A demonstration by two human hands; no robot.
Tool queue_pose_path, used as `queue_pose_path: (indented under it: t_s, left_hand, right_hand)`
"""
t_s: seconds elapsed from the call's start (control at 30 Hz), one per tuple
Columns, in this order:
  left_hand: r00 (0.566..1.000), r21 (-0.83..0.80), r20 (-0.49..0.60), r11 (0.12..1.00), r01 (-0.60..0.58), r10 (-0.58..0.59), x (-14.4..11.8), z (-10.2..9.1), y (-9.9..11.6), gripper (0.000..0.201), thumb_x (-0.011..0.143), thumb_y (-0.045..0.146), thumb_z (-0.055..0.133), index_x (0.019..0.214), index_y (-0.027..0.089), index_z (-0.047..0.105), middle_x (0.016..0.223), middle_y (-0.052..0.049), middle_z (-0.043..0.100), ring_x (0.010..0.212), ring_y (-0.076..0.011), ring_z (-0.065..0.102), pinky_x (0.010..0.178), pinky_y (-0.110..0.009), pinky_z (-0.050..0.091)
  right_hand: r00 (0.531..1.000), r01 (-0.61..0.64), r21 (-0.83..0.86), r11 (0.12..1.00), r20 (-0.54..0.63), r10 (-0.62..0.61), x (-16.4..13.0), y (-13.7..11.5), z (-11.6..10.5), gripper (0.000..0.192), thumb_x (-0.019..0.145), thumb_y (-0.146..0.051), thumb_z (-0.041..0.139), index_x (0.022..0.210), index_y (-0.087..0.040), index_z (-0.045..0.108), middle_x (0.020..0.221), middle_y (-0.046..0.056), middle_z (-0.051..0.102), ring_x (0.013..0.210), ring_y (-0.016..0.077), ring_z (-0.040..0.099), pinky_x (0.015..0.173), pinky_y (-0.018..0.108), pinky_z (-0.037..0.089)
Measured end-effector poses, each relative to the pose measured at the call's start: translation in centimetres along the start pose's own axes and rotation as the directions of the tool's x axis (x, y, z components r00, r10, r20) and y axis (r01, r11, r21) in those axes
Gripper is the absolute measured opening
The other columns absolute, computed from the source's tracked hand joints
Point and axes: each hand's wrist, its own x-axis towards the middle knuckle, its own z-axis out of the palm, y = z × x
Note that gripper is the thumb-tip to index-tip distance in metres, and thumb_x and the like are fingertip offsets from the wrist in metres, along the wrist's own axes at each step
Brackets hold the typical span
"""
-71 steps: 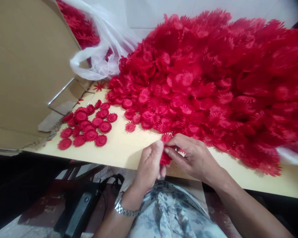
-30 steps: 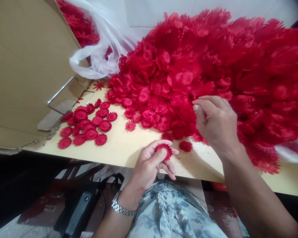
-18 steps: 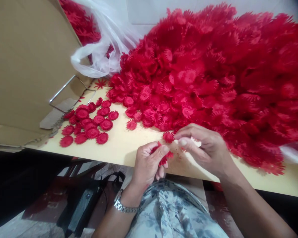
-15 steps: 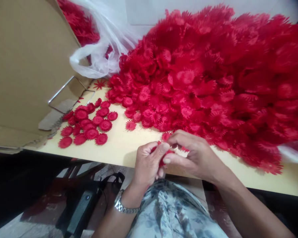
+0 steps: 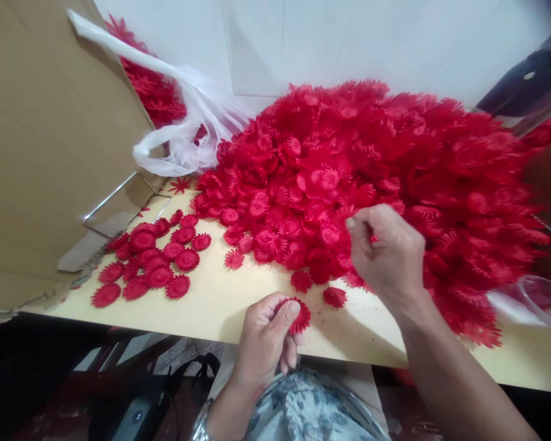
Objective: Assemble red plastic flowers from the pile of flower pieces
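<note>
red disc (image 5: 301, 317) (fringed) in left hand (image 5: 265, 334)

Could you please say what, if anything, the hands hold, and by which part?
The left hand grips a red disc by its left side; for the right hand, I cannot tell.

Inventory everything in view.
flower pile: one, red, back
disc group: one, red, left
star cutouts: many, red, back left
loose pieces: several, red, before pile
held disc: one, red, centre
cardboard: one, brown, left
wire frame: one, silver, left
plastic bag: one, white, back left
plastic rim: one, clear, right
table: one, pale yellow, centre
wall: one, white, back
case: one, black, below table
clothing: one, bluish, bottom
wristwatch: one, silver, left wrist
left hand: one, holding disc
right hand: one, near pile
</note>
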Motion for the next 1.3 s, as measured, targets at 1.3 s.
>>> queue_pose_path:
  t_s: [1.3]
  left_hand:
    - [0.989, -0.215, -0.092, 0.968, -0.132, 0.115, 1.7, 0.9, 1.8, 0.029, 0.066, 0.035, 0.071, 0.062, 0.013, 0.052, 0.047, 0.001, 0.060, 0.032, -0.0091, 0.052, 0.031, -0.018, 0.043]
  right_hand:
    - [0.965, 0.129, 0.126, 0.984, 0.212, -0.154, -0.8, 1.1, -0.2, 0.021, 0.090, -0.026, 0.049, 0.100, -0.018, 0.065, 0.101, 0.009, 0.069, 0.091, 0.0222, 0.062, 0.080, 0.038, 0.046]
